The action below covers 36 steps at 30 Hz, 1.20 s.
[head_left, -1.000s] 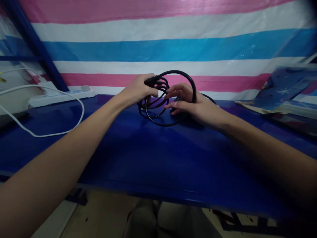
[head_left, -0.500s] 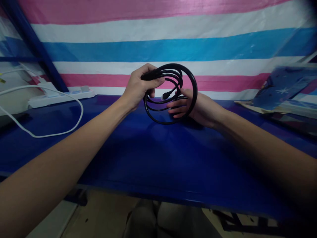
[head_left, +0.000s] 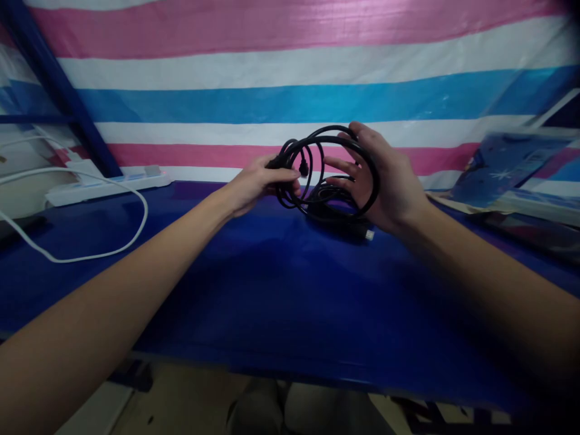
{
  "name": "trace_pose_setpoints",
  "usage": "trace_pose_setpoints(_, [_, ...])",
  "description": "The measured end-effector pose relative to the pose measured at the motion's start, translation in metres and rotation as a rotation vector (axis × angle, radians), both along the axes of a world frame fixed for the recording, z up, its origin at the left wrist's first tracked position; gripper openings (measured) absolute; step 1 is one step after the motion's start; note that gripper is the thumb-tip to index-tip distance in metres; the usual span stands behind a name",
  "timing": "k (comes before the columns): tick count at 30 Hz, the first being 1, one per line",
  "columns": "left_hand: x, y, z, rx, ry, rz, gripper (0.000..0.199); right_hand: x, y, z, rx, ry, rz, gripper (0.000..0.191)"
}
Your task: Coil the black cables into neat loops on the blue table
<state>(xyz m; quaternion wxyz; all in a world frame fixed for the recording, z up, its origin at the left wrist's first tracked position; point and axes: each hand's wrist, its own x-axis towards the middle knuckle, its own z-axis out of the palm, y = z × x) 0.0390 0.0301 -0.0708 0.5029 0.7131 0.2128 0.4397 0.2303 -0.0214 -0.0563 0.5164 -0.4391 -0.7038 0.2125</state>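
**Black cable coil held up between both hands over the blue table**

The left hand (head_left: 256,184) is clenched around one side of the coiled black cable (head_left: 328,172), gripping the bundled strands near a dark connector. The right hand (head_left: 383,178) is open, fingers spread, with the coil's largest loop lying across its palm and fingers; it cups the coil and does not close on it. The coil hangs just above the blue table (head_left: 281,290), near the far edge, and a second dark bundle with a small light-tipped plug (head_left: 369,234) rests on the surface right below the right hand.

In front of the hands, the table runs bare to its near edge, leaving wide room toward the body. To the left, a white cord (head_left: 113,241) loops across the surface, well apart from the left forearm, and a white power strip (head_left: 106,186) lies along the far edge against the striped tarp (head_left: 290,78). To the right, a tilted blue printed board (head_left: 502,163) stands near the far corner, apart from the right wrist. A dark blue post (head_left: 58,90) slants up at the far left.

Compared with half a second ago, the coil sits further right and slightly lower, the right hand has risen from under the loops to stand upright behind them, and the left hand has dropped nearer the table.
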Motion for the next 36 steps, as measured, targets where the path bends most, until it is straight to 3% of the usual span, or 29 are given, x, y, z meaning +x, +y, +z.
trace_pose_setpoints(3, [-0.001, -0.003, 0.001, -0.087, -0.058, -0.070, 0.012, 0.004, 0.004, -0.003, -0.093, 0.251, 0.097, 0.043])
trace_pose_setpoints(8, [0.001, -0.008, 0.005, -0.279, -0.035, -0.242, 0.036, 0.005, 0.011, -0.010, -0.068, 0.313, 0.170, 0.059])
trace_pose_setpoints(14, [0.004, -0.004, 0.000, -0.168, 0.056, -0.112, 0.031, 0.001, 0.004, -0.009, -0.267, 0.193, 0.307, 0.051])
trace_pose_setpoints(20, [0.005, 0.001, 0.001, -0.072, -0.099, 0.075, 0.019, 0.001, -0.005, -0.004, -0.275, 0.180, 0.368, 0.054])
trace_pose_setpoints(25, [0.003, 0.005, 0.002, -0.059, -0.188, 0.266, 0.019, -0.005, -0.019, 0.000, -0.389, -0.188, 0.640, 0.040])
trace_pose_setpoints(27, [-0.002, 0.009, 0.003, -0.091, -0.196, 0.310, 0.021, -0.011, -0.023, 0.001, -0.379, -0.348, 0.609, 0.029])
trace_pose_setpoints(29, [-0.010, 0.015, 0.003, -0.142, -0.210, 0.364, 0.024, -0.013, -0.024, 0.002, -0.291, -0.326, 0.505, 0.026])
trace_pose_setpoints(33, [-0.031, 0.031, 0.004, -0.214, -0.214, 0.551, 0.021, 0.000, -0.017, 0.011, -0.114, 0.151, 0.341, 0.037])
trace_pose_setpoints(36, [-0.047, 0.042, 0.003, -0.159, -0.047, 0.741, 0.016, 0.021, -0.009, 0.020, -0.086, 0.436, 0.233, 0.042])
